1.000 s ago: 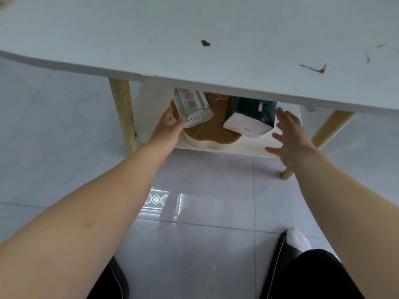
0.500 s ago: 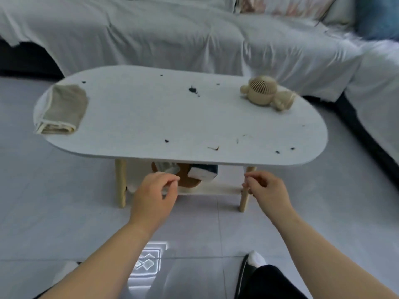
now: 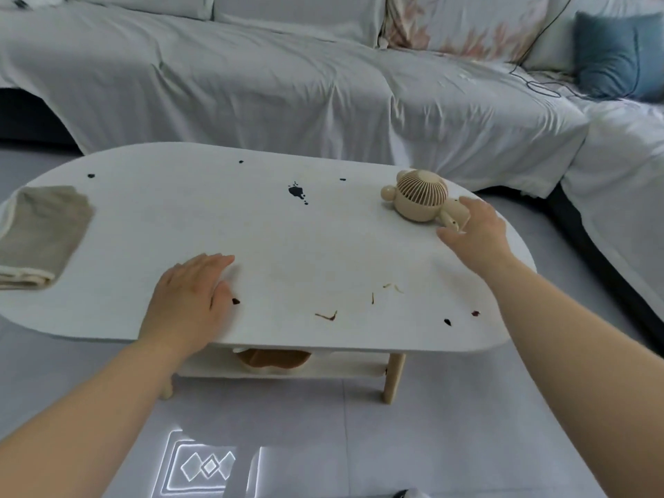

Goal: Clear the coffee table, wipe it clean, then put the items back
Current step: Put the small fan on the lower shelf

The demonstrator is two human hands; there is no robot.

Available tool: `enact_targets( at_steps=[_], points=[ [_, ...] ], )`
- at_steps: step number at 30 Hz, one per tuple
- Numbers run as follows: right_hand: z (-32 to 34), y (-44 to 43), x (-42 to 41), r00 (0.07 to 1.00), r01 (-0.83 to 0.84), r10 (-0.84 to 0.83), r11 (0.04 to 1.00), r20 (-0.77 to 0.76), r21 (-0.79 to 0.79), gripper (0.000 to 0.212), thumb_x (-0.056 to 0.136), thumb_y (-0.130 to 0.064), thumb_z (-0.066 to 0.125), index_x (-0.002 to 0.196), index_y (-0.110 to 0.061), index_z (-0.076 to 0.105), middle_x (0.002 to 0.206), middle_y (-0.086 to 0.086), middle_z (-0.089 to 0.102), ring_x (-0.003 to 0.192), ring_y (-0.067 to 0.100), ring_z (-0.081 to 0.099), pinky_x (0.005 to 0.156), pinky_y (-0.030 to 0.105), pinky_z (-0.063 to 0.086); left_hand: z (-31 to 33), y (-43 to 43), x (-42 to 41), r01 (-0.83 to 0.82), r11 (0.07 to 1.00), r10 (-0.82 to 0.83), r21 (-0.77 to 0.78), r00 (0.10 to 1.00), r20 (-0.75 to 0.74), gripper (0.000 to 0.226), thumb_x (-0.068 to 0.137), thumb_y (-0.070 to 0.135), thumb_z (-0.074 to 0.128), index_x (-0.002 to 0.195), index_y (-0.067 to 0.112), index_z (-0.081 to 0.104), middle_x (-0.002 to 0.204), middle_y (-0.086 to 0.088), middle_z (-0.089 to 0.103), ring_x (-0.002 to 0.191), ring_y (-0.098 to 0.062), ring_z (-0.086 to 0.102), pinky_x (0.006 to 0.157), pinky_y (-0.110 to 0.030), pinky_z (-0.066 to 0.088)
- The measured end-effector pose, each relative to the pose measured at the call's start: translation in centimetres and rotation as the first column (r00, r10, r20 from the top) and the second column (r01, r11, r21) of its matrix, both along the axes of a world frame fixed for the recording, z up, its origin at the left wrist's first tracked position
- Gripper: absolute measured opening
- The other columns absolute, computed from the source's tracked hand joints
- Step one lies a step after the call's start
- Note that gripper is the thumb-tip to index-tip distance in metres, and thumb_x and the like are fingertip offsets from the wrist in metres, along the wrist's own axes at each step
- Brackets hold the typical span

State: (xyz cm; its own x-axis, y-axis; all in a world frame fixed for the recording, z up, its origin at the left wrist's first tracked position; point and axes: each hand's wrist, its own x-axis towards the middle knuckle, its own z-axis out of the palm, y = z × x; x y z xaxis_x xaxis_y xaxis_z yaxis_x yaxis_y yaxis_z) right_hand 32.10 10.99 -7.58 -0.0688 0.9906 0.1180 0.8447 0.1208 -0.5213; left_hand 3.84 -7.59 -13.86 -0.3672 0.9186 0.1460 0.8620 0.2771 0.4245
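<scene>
The white oval coffee table [image 3: 273, 231] carries dark spots and brown crumbs. A beige bear-shaped fan [image 3: 418, 195] lies on its right end. My right hand [image 3: 474, 228] is open at the fan's base, fingers touching or nearly touching it. Flat on the table near the front edge rests my left hand [image 3: 190, 296], empty, fingers together. A folded beige cloth [image 3: 39, 235] lies on the table's left end. On the lower shelf [image 3: 323, 368] a brown-topped object [image 3: 273, 357] peeks out; the rest of the shelf is hidden.
A sofa under a pale grey cover [image 3: 287, 77] runs behind the table and down the right side, with a blue cushion [image 3: 618, 55] and a dark cable. Grey tiled floor [image 3: 323, 443] lies in front, with a bright reflection.
My hands left the lower shelf and came up over the tabletop. The left one has settled flat on the table; the right one has reached across to the fan.
</scene>
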Motion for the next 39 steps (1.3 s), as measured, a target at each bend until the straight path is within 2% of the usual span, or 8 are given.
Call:
enact_targets(
  at_steps=[5, 9, 13, 16, 20, 26, 35, 39],
  points=[
    [0.0, 5.9, -0.3, 0.986, 0.064, -0.046, 0.992, 0.162, -0.108, 0.084, 0.078, -0.034, 0.065, 0.144, -0.018, 0.017, 0.152, 0.007, 0.023, 0.141, 0.025, 0.014, 0.113, 0.046, 0.016, -0.9, 0.4, -0.3, -0.02, 0.999, 0.019, -0.048, 1.0, -0.022, 0.053, 0.081, 0.027, 0.021, 0.129, 0.016, 0.041, 0.144, -0.006, 0.037, 0.136, -0.022, 0.028, 0.112, -0.037, 0.014],
    [0.1, 7.5, -0.5, 0.978, 0.056, 0.001, 0.962, 0.211, -0.267, 0.087, 0.076, -0.033, 0.068, 0.143, -0.015, 0.016, 0.144, 0.014, 0.036, 0.132, 0.031, 0.034, 0.108, 0.045, 0.03, -0.9, 0.3, -0.1, -0.032, 0.999, 0.032, -0.011, 0.999, -0.028, 0.06, 0.073, 0.028, 0.02, 0.126, 0.016, 0.045, 0.142, -0.005, 0.041, 0.135, -0.022, 0.031, 0.111, -0.036, 0.016],
    [-0.2, 7.3, -0.8, 0.926, 0.053, 0.029, 0.978, 0.377, -0.203, 0.07, 0.077, -0.03, 0.067, 0.132, -0.001, 0.035, 0.137, 0.018, 0.041, 0.124, 0.034, 0.042, 0.091, 0.036, 0.038, -1.0, 0.2, -0.1, -0.025, 1.0, 0.025, 0.018, 0.999, -0.034, 0.061, 0.073, 0.032, 0.018, 0.124, 0.015, 0.047, 0.14, -0.007, 0.044, 0.133, -0.024, 0.034, 0.11, -0.039, 0.02],
    [0.1, 7.0, -1.2, 0.887, 0.051, 0.051, 0.977, 0.459, -0.206, 0.043, 0.076, -0.03, 0.066, 0.104, -0.001, 0.054, 0.103, 0.016, 0.059, 0.093, 0.03, 0.056, 0.067, 0.028, 0.037, -0.9, 0.2, 0.0, -0.033, 0.999, 0.034, 0.022, 0.999, -0.035, 0.057, 0.074, 0.027, 0.022, 0.123, 0.013, 0.049, 0.139, -0.008, 0.045, 0.132, -0.025, 0.035, 0.11, -0.04, 0.02],
    [0.5, 6.6, -1.2, 0.938, 0.019, 0.077, 0.962, 0.337, -0.271, 0.027, 0.075, -0.022, 0.065, 0.056, -0.018, 0.047, 0.044, -0.002, 0.055, 0.048, 0.014, 0.05, 0.044, 0.02, 0.031, -0.8, 0.1, 0.1, -0.027, 1.0, 0.028, 0.016, 0.999, -0.03, 0.057, 0.074, 0.027, 0.022, 0.123, 0.014, 0.048, 0.139, -0.007, 0.045, 0.133, -0.024, 0.034, 0.11, -0.039, 0.02],
    [-0.1, 3.7, -0.8, 0.977, 0.09, -0.056, 0.984, 0.207, -0.156, 0.031, 0.075, -0.032, 0.058, 0.099, -0.012, 0.057, 0.085, 0.005, 0.066, 0.088, 0.027, 0.062, 0.076, 0.031, 0.045, -0.6, -0.2, 0.1, -0.023, 0.999, 0.023, 0.022, 1.0, 0.002, 0.058, 0.074, 0.028, 0.02, 0.124, 0.015, 0.047, 0.139, -0.007, 0.045, 0.133, -0.024, 0.033, 0.11, -0.038, 0.019],
    [2.2, -10.4, 0.4, 0.988, -0.13, 0.126, 0.991, -0.086, -0.039, 0.024, 0.07, -0.035, 0.065, 0.089, -0.027, 0.053, 0.064, -0.008, 0.062, 0.066, 0.016, 0.061, 0.063, 0.031, 0.051, -0.3, -4.1, 1.2, 0.004, 0.992, -0.002, 0.127, 1.0, -0.015, 0.053, 0.08, 0.033, 0.028, 0.123, 0.007, 0.047, 0.141, -0.014, 0.041, 0.133, -0.03, 0.032, 0.112, -0.04, 0.009],
    [1.0, -18.0, 2.1, 0.928, -0.306, 0.236, 0.925, -0.289, -0.226, 0.021, 0.062, -0.025, 0.072, 0.075, -0.032, 0.056, 0.055, -0.011, 0.063, 0.05, 0.002, 0.059, 0.048, 0.018, 0.05, -1.6, -8.6, 1.5, -0.036, 0.988, 0.042, 0.148, 0.998, -0.039, 0.067, 0.076, 0.044, 0.02, 0.128, 0.008, 0.041, 0.145, -0.017, 0.033, 0.136, -0.032, 0.025, 0.111, -0.036, 0.001]
  ],
)
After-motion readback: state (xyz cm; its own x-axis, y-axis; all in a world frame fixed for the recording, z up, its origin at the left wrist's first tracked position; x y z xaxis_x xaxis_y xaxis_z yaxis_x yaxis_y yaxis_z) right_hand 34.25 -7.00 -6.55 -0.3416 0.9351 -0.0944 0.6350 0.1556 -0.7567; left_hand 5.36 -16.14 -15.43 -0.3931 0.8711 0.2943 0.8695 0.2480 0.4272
